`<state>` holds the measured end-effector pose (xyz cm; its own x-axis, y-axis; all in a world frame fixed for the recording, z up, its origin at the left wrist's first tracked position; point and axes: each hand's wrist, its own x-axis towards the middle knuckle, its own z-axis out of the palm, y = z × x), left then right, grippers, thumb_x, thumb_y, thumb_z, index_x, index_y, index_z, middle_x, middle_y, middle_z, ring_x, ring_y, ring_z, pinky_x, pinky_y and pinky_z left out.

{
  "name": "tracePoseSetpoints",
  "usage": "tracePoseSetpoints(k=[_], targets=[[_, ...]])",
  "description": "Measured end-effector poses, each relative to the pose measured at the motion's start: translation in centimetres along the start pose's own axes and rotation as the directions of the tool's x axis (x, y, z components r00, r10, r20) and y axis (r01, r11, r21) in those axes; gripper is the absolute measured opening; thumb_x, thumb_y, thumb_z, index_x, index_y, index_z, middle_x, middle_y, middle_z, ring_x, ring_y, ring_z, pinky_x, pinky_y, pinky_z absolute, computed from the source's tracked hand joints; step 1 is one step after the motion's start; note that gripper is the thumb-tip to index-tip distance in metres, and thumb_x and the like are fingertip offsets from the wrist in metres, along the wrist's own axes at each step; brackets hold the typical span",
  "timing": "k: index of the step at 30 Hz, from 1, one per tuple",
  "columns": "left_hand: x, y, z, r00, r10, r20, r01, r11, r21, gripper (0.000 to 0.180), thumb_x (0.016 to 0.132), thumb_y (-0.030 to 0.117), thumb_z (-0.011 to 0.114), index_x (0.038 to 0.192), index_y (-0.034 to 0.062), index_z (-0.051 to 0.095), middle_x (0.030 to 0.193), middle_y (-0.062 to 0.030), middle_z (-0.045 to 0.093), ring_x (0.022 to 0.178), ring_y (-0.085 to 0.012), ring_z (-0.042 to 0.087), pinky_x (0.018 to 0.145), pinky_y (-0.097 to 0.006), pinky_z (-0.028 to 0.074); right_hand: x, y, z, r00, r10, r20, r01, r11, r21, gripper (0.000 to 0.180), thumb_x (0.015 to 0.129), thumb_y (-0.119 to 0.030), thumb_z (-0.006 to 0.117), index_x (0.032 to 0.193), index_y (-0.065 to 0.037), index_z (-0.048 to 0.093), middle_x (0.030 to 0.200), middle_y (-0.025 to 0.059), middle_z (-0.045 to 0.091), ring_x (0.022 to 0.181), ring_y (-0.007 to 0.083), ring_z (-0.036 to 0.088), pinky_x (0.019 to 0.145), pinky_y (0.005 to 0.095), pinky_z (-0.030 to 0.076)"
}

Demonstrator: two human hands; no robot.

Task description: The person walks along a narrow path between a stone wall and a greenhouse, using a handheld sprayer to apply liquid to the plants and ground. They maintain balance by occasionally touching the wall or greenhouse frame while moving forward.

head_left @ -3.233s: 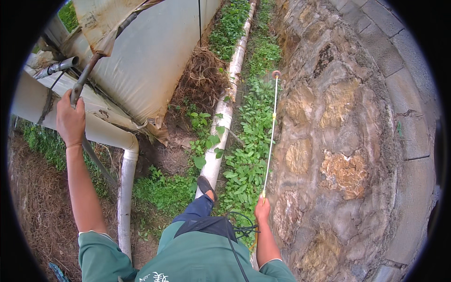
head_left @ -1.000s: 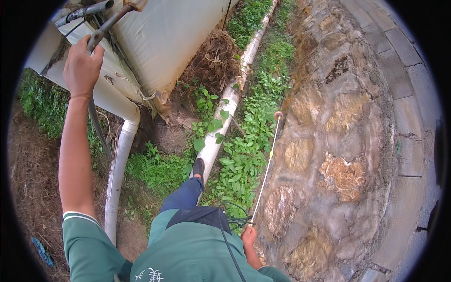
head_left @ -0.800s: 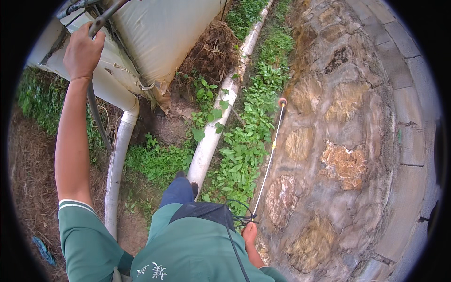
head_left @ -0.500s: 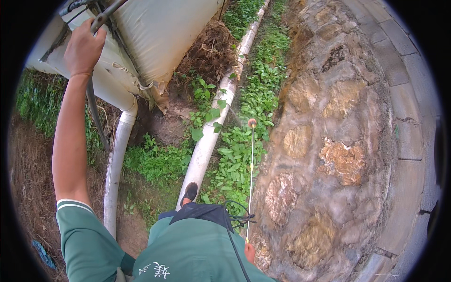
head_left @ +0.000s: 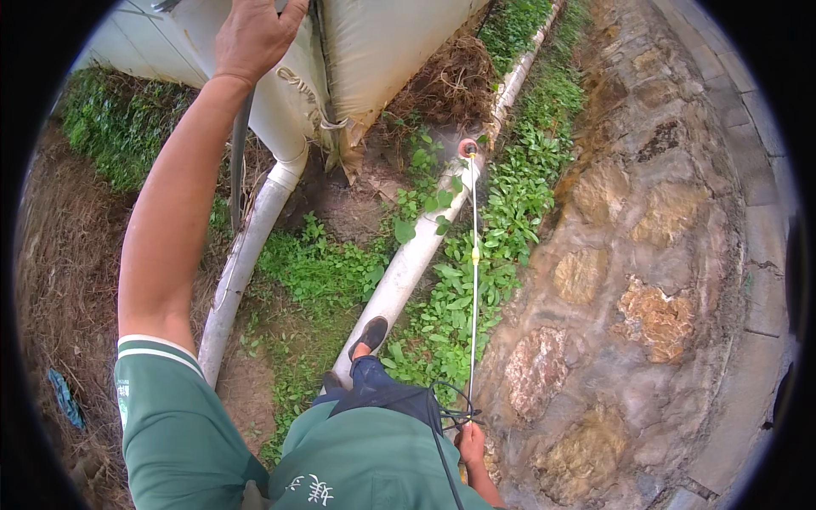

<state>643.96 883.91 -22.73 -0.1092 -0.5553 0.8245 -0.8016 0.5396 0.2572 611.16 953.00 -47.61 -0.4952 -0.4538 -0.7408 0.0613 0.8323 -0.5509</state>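
My right hand (head_left: 470,444) is closed round the lower end of a thin spray wand (head_left: 474,297). The wand points away from me, and its reddish round nozzle (head_left: 467,149) is over the far part of a white pipe (head_left: 412,255). A black hose (head_left: 444,459) loops beside the right hand and runs down over my front. My left arm is raised, with my left hand (head_left: 255,38) at the upper edge against the frame of a pale plastic-sheeted structure (head_left: 382,51). It appears curled on a grey metal bar (head_left: 238,161); the picture's edge cuts off its fingertips.
My shoe (head_left: 368,336) is on the white pipe. Left of it stands a second pipe (head_left: 246,246) with an elbow. Leafy weeds (head_left: 450,306) grow along a stone wall (head_left: 578,365) on the right. Dry grass (head_left: 76,280) and a blue scrap (head_left: 65,398) lie left.
The nozzle has swung from above the weeds to the far pipe, away from me. The view has shifted, and my left hand is now partly cut off by the upper edge.
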Motion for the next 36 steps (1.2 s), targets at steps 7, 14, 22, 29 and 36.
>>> tracePoseSetpoints(k=[7, 14, 22, 29, 36], targets=[[-7.0, -2.5, -2.8, 0.946, -0.222, 0.236, 0.270, 0.943, -0.194, 0.068, 0.087, 0.019, 0.060, 0.146, -0.0014, 0.033, 0.129, -0.0274, 0.052, 0.118, -0.0398, 0.053, 0.101, -0.040, 0.042, -6.5, 3.7, -1.2, 0.994, 0.067, 0.081, -0.043, 0.963, -0.266, 0.047, 0.101, -0.041, 0.050, 0.072, -0.004, 0.053, 0.057, 0.0001, 0.050, 0.051, 0.0108, 0.048, 0.049, 0.0293, 0.039], [-19.9, -5.9, -10.2, 0.736, -0.438, 0.516, 0.498, 0.867, 0.025, 0.037, 0.093, 0.040, 0.056, 0.099, 0.0051, 0.067, 0.087, -0.0185, 0.068, 0.083, -0.0344, 0.066, 0.078, -0.043, 0.051, -9.5, 4.8, -2.2, 0.896, 0.305, 0.323, -0.197, 0.924, -0.327, 0.047, 0.100, -0.043, 0.050, 0.070, -0.007, 0.054, 0.054, 0.0013, 0.051, 0.041, 0.0122, 0.045, 0.039, 0.0288, 0.035], [-60.6, -8.4, -23.9, 0.244, -0.918, 0.313, 0.719, 0.388, 0.577, 0.036, 0.093, 0.029, 0.047, 0.089, -0.0028, 0.065, 0.095, -0.0282, 0.065, 0.091, -0.0462, 0.062, 0.082, -0.053, 0.048, -12.5, 3.4, -2.7, 0.860, 0.352, 0.370, -0.155, 0.871, -0.467, 0.043, 0.100, -0.040, 0.051, 0.074, -0.006, 0.056, 0.054, 0.0042, 0.052, 0.041, 0.0124, 0.048, 0.040, 0.0281, 0.037], [-79.3, 6.2, -40.6, -0.383, -0.814, 0.436, 0.620, 0.124, 0.775, 0.022, 0.079, 0.019, 0.056, 0.088, 0.0047, 0.070, 0.097, -0.0229, 0.068, 0.095, -0.0395, 0.065, 0.086, -0.045, 0.052, -11.9, 3.8, -0.3, 0.939, 0.152, 0.310, 0.047, 0.833, -0.552, 0.039, 0.097, -0.035, 0.058, 0.075, -0.003, 0.058, 0.056, 0.0036, 0.056, 0.050, 0.0136, 0.056, 0.048, 0.0292, 0.042], [-70.2, -0.5, -39.5, -0.218, -0.668, 0.712, 0.636, 0.456, 0.622, 0.033, 0.080, 0.031, 0.053, 0.085, 0.0049, 0.072, 0.092, -0.0235, 0.069, 0.091, -0.0408, 0.066, 0.084, -0.046, 0.053, -9.9, -0.3, 10.0, 0.759, -0.552, 0.345, 0.634, 0.503, -0.588, 0.036, 0.098, -0.031, 0.057, 0.075, -0.003, 0.054, 0.057, 0.0020, 0.054, 0.052, 0.0111, 0.051, 0.048, 0.0305, 0.040]])
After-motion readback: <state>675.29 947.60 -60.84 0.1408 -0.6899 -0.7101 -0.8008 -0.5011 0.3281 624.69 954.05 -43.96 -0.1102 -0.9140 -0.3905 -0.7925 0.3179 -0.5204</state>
